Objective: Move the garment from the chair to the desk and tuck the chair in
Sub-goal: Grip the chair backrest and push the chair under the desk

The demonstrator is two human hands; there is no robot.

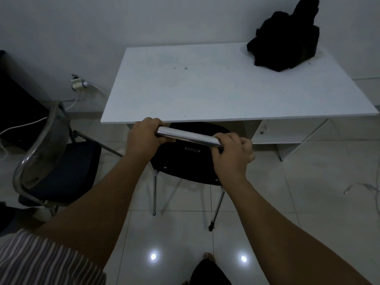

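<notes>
A black garment point(285, 44) lies bunched on the far right corner of the white desk point(205, 93), against the wall. In front of the desk stands a black chair point(185, 163) with chrome legs; the front of its seat is under the desk's near edge. Its top rail is a chrome bar point(189, 136). My left hand point(144, 138) is closed around the bar's left end and my right hand point(232, 153) around its right end.
A second chair point(61, 161) with a chrome frame and dark cushion stands close on the left. White cables point(90, 87) run from a wall socket over the floor at left. Another cable point(359, 186) lies on the tiles at right. My foot point(207, 258) shows below.
</notes>
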